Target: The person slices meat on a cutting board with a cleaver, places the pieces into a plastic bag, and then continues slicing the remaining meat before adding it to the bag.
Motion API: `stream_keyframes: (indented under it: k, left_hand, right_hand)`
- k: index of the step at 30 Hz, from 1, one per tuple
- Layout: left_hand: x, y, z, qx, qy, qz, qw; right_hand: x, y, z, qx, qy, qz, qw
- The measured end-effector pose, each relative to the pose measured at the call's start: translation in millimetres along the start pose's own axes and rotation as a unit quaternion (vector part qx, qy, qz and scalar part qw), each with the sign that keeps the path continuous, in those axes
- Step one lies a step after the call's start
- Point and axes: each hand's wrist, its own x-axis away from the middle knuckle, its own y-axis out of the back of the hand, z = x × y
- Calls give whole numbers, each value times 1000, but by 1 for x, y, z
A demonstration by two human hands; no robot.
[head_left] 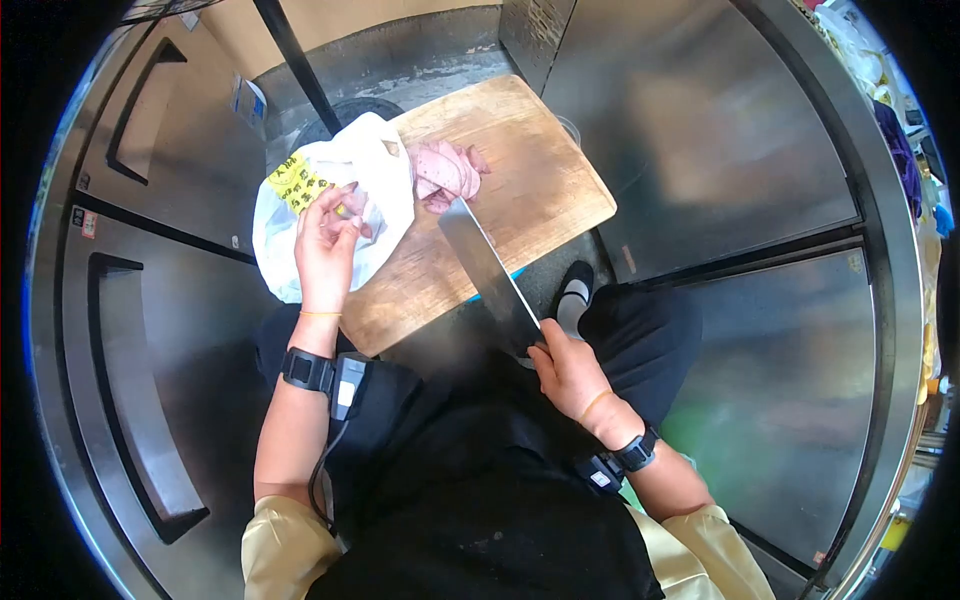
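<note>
My right hand [575,375] is wrapped around the handle of a cleaver [490,265]. Its broad metal blade slants up and left across the cutting board, its far end close to a pile of pink sliced meat [445,172]. My left hand [328,240] is over a white plastic bag [375,150] on the left of the board. Its fingers are curled together beside pink pieces [360,208] at the bag; what they pinch is hard to make out. A yellow printed label [296,183] shows on the bag. Beneath all this is the wooden cutting board [540,150].
Stainless steel cabinet doors stand on the left [140,370] and right [720,130]. A dark pole [295,65] rises behind the bag. My black shoe [573,280] is just below the board. Cluttered bags and items [860,60] line the far right edge.
</note>
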Motion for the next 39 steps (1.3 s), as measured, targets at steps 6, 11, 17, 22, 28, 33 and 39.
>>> stream_keyframes:
  k: [6,11,17,22,28,33,39]
  left_hand:
    - [48,-37,19,-23,28,136,990]
    - [58,-45,20,135,210,110,962]
    - [45,-24,28,412,360,181,817]
    - [45,-25,28,421,361,174,814]
    - [52,-41,44,174,252,172,936]
    - [59,-54,51,-8,115,158,981]
    - [63,-44,55,-182,23,119,976]
  right_hand:
    - [-7,3,6,48,49,1,998]
    - [-11,10,6,57,80,24,995]
    - [-8,16,12,-5,53,84,995]
    - [-8,20,12,-74,12,92,993]
    - [-1,30,15,-120,-47,48,990]
    - [8,17,4,-134,-86,33,987]
    - [8,0,-8,-50,-39,20,998]
